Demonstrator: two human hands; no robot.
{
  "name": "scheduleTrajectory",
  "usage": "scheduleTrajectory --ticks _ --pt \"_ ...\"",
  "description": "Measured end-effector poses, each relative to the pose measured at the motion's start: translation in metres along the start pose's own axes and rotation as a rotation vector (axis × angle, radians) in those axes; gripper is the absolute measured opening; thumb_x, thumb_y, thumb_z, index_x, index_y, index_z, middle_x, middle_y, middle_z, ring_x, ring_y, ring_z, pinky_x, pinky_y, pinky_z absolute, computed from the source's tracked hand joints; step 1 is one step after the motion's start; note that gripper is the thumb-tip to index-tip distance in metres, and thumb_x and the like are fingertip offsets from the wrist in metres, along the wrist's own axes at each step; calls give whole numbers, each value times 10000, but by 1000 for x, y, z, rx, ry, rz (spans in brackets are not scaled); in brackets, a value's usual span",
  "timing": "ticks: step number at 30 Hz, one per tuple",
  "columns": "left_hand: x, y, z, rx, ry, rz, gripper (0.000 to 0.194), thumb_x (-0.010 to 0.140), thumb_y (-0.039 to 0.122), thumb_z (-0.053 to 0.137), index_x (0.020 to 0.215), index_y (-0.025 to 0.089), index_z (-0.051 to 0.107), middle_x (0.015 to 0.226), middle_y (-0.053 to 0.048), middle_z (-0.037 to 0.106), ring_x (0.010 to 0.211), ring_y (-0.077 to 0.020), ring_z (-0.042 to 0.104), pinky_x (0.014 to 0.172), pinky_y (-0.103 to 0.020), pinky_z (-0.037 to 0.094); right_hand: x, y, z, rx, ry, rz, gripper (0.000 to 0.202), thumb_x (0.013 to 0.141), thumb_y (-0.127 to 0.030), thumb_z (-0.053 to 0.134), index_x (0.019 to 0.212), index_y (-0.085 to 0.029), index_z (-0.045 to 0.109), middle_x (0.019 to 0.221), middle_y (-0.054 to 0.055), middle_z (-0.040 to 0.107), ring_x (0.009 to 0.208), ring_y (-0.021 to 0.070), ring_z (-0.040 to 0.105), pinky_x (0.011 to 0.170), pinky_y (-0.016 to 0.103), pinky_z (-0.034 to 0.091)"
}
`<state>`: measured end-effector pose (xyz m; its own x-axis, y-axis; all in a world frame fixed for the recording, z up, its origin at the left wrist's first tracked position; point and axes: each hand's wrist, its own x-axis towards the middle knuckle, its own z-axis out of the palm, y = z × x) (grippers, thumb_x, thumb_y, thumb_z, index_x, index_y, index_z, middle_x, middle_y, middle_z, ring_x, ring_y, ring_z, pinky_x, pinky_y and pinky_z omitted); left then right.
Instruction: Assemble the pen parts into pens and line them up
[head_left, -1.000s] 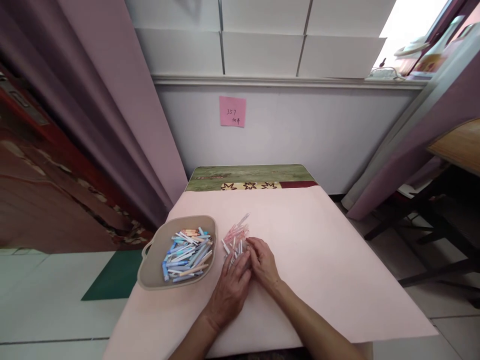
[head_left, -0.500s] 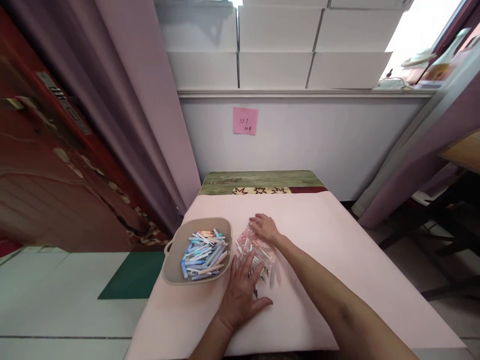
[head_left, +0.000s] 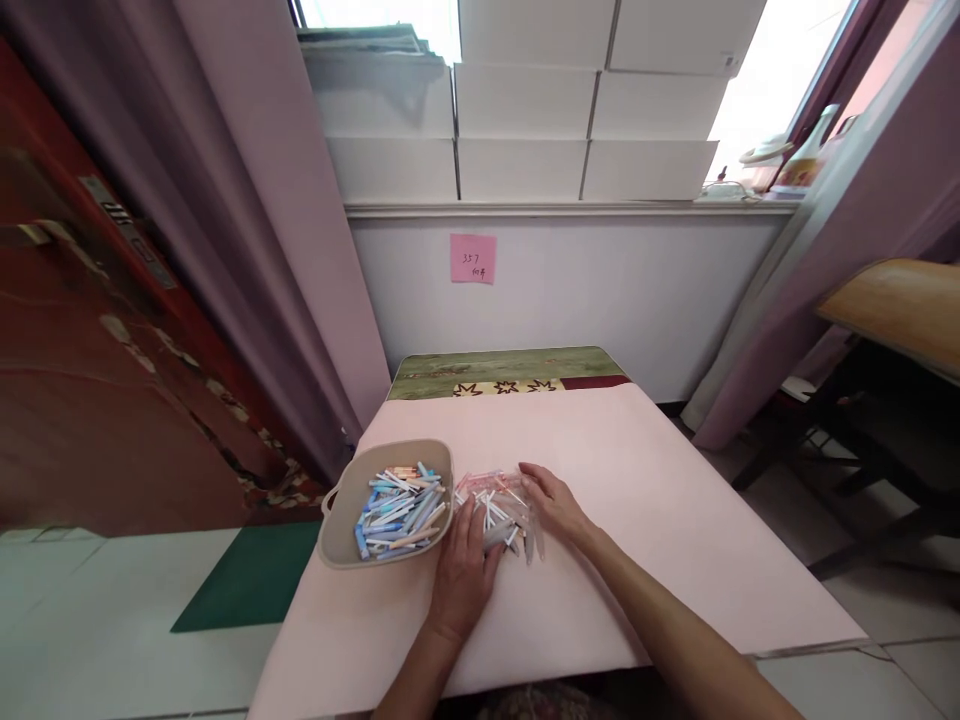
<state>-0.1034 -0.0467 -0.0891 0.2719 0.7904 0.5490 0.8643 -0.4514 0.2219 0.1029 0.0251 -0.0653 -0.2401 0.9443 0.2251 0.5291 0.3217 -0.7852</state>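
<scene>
A loose pile of slim pen parts (head_left: pixel 491 510), some white, some pinkish, some clear or grey, lies on the pink tabletop. My left hand (head_left: pixel 463 565) rests at the pile's left side, between it and a beige basin (head_left: pixel 337 500); its fingers are stretched out and it holds nothing. On the opposite side, my right hand (head_left: pixel 556 505) touches the right edge of the pile with fingers extended and slightly curved. Blue, white, grey and peach pens or pen parts (head_left: pixel 401 510) fill the basin. Some of the pile is hidden behind my left fingers.
The table has a pink cover (head_left: pixel 622 600) and a green patterned far end (head_left: pixel 510 368) by the wall. A pink note (head_left: pixel 473 259) is stuck to the wall. Purple curtains (head_left: pixel 300 250) flank the table. At right stands a wooden-topped table (head_left: pixel 900 310).
My right hand has moved from the pile's far side to its right edge. My left hand has shifted left, fingers closer together, and the pile looks more gathered. The camera view has shifted.
</scene>
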Motion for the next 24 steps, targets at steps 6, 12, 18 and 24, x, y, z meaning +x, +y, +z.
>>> scheduleTrajectory --ticks 6,12,18,24 --pt "3 -5 7 -16 10 -13 536 902 306 485 1394 142 349 1407 -189 462 1332 -301 391 1037 -498 404 -57 -3 16 -202 -39 -100 917 726 -528 682 1469 -173 278 1504 161 299 1387 316 250 1126 514 226" --pt "6 -4 5 14 37 16 477 922 279 441 1374 140 380 1381 -183 494 1328 -291 401 1047 -504 398 -68 -16 29 -235 -55 -164 889 733 -312 703 1479 -174 239 1511 141 293 1388 258 271 1119 440 297" --pt "9 4 -3 20 19 68 456 915 270 452 1353 148 416 1383 -173 496 1340 -296 383 1059 -522 381 -67 -18 32 -351 26 -142 904 689 -413 753 1427 -86 345 1465 190 368 1374 334 284 1126 493 268" --pt "9 4 -4 39 70 8 422 925 225 419 1339 142 431 1352 -172 526 1302 -275 441 1038 -491 420 -71 -7 35 -366 206 -85 535 907 -300 481 1403 -124 386 1409 173 452 1317 282 396 1076 476 356"
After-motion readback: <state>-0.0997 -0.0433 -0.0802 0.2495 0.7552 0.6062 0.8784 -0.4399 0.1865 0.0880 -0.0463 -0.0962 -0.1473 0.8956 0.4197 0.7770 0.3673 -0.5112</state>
